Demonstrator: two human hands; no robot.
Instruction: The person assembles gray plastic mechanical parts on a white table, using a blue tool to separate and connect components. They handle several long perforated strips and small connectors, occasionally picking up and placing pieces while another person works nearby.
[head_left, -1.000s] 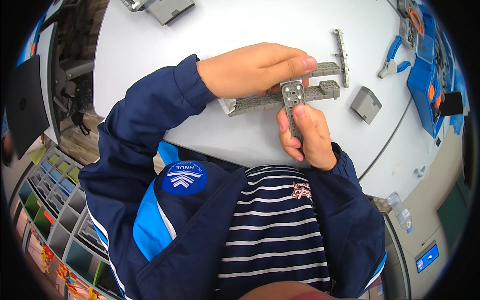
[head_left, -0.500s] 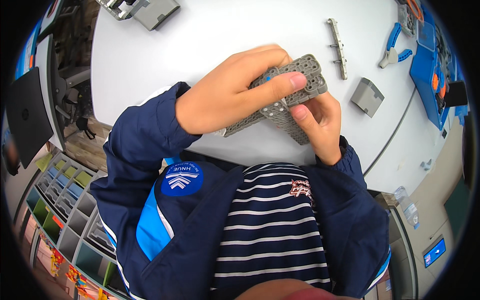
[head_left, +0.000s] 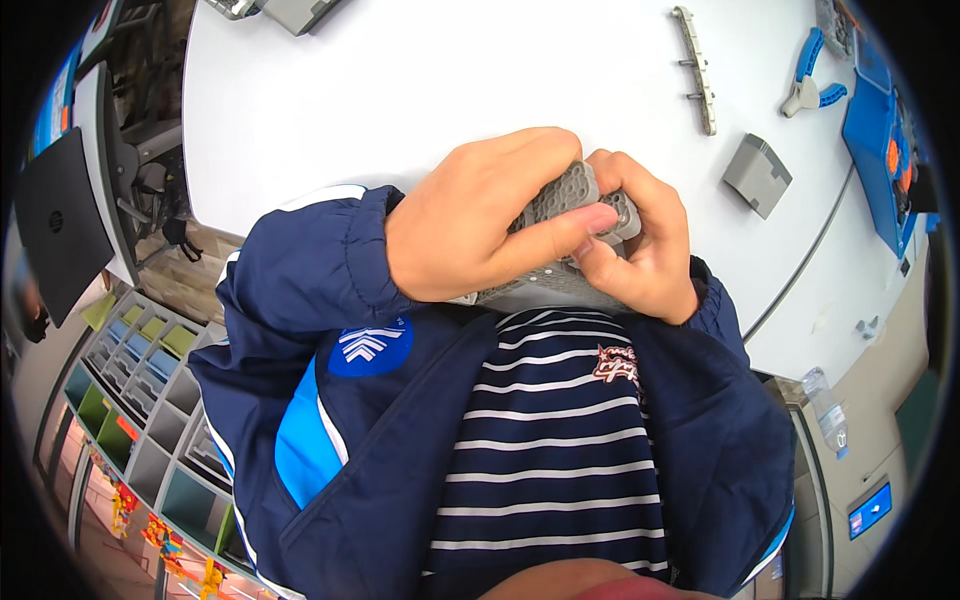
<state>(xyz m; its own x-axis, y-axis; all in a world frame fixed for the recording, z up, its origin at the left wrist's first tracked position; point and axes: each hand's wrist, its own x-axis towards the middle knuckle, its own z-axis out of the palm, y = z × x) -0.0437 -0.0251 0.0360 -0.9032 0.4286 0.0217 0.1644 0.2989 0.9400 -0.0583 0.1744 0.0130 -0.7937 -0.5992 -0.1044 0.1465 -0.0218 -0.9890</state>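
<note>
The left grip (head_left: 480,220) is clamped on a grey perforated plastic assembly (head_left: 568,198), its thumb laid across the upper face and its fingers folded over the far side. The right grip (head_left: 652,240) is closed on the right end of the same assembly, with bent fingers on the far side and the thumb on the near side, close to the tip of the left thumb. The assembly sits between the two grips, just in front of the striped shirt (head_left: 550,395). Fingers cover much of it, so how its pieces join is hard to make out; a flat perforated stretch shows below the left thumb.

Right of the right grip, and a little farther from the body, a grey box-shaped piece (head_left: 757,175) rests on the white tabletop (head_left: 330,120), near the fingers but apart. Beyond the right grip, well apart from it, lies a thin pale grey beam (head_left: 697,75) with short pegs sticking out of its left side. Farther right of that beam are pliers (head_left: 807,78) with blue handles, and past them a blue bin (head_left: 870,145) with orange pieces (head_left: 893,155) inside. Well beyond the left grip and to its left, a grey block (head_left: 297,12) is cut off by the upper border of the view. Far to the left of the left grip, off this tabletop, a dark laptop (head_left: 65,210) shows, and a compartmented shelf (head_left: 158,440) stands nearer the body.
</note>
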